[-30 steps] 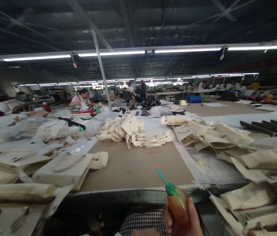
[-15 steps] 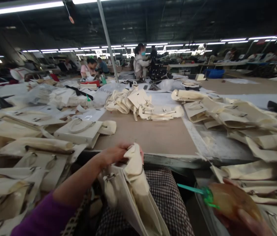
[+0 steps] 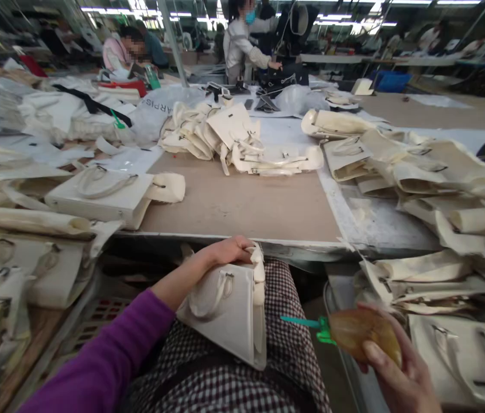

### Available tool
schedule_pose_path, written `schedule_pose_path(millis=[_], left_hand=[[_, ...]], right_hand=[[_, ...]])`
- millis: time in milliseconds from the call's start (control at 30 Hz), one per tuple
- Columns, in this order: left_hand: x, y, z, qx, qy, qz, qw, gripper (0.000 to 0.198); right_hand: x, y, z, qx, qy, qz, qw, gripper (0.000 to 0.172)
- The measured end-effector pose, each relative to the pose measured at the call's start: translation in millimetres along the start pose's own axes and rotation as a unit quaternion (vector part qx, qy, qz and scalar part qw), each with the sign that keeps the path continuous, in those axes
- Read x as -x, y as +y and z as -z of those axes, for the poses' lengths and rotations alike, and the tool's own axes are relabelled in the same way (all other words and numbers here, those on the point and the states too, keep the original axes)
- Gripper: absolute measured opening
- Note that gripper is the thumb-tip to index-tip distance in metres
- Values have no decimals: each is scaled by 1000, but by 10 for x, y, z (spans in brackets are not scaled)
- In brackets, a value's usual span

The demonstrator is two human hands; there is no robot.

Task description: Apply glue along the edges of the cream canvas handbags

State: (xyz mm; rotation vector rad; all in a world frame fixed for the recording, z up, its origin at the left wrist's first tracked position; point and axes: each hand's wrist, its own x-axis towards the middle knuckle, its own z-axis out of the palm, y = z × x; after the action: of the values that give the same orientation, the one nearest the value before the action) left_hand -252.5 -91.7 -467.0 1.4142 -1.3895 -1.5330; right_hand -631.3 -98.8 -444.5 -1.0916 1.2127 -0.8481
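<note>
My left hand (image 3: 228, 250) grips the top edge of a cream handbag (image 3: 229, 310) that lies flat on my lap, over a checked cloth. My right hand (image 3: 397, 373) is closed round an amber squeeze bottle (image 3: 365, 335) with a green nozzle (image 3: 306, 324). The nozzle points left toward the handbag and stops a short way from its side. A purple sleeve covers my left arm.
A brown work table (image 3: 246, 206) runs ahead of me. Heaps of cream bags lie on the left (image 3: 96, 198), at the middle back (image 3: 237, 140) and on the right (image 3: 435, 172). Other people work at the far tables.
The view has tipped down from the hall to my lap. My left hand brought up a handbag and laid it flat. The bottle swung from pointing up to pointing left.
</note>
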Motion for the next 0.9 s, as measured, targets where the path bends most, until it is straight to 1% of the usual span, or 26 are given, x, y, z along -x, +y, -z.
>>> schedule_pose_path(millis=[67, 100, 200, 267, 433, 633, 700, 800, 900], left_hand=[[-10, -46, 7, 16, 0, 6, 1000, 22], [-17, -64, 9, 22, 1, 8, 1000, 22], [-37, -90, 9, 38, 3, 12, 999, 21], [-41, -93, 3, 47, 5, 13, 999, 20], [-39, -94, -14, 63, 5, 19, 998, 19], [-43, -96, -26, 77, 7, 13, 997, 20], [-42, -97, -33, 81, 7, 12, 997, 20], [-42, -101, -49, 87, 5, 14, 996, 18], [-44, -105, -57, 89, -1, 18, 996, 18]], right_hand=[[4, -30, -95, 69, -5, 17, 997, 66], [5, -45, -145, 85, -9, 23, 996, 64], [-18, -63, -244, 93, -21, 36, 995, 59], [-60, -52, -256, 112, -39, 59, 991, 56], [-182, -20, -233, 151, -74, 149, 974, 49], [-228, -32, -294, 159, -124, 202, 958, 45], [-252, -42, -302, 169, -151, 233, 946, 43], [-311, -63, -283, 203, -209, 289, 912, 43], [-366, -92, -240, 229, -252, 314, 886, 44]])
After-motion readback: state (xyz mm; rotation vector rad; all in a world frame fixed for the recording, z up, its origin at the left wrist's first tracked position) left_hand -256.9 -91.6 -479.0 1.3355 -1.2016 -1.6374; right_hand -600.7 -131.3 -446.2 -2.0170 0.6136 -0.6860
